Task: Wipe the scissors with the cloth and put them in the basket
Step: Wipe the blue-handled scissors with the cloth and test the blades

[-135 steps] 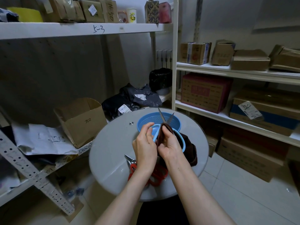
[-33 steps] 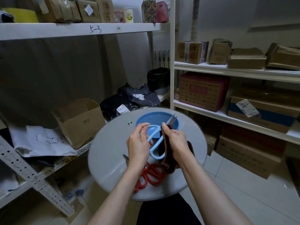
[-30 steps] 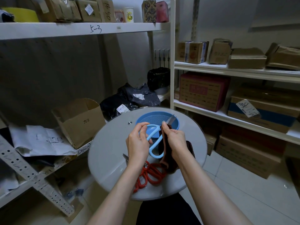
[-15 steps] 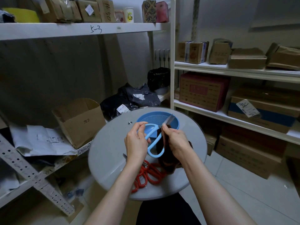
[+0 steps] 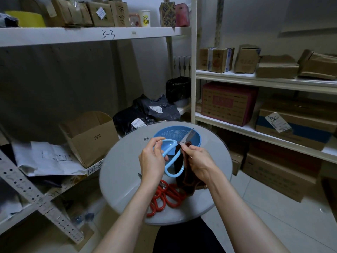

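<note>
I see left hand (image 5: 152, 159) gripping scissors (image 5: 188, 136) handle | right hand (image 5: 199, 161) pinching cloth (image 5: 186, 177) at blade base | tips over basket (image 5: 171, 133)

Basket (image 5: 197, 141) on table (image 5: 120, 170) far side; loose scissors (image 5: 169, 198) near edge.

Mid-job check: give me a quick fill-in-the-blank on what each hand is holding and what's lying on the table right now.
1. The left hand grips the held scissors by their ___ handles.
2. The right hand pinches the cloth around the held scissors' ___.
3. The spare scissors lying on the round table have ___ handles.

Missing words: blue; blades; red.
</note>
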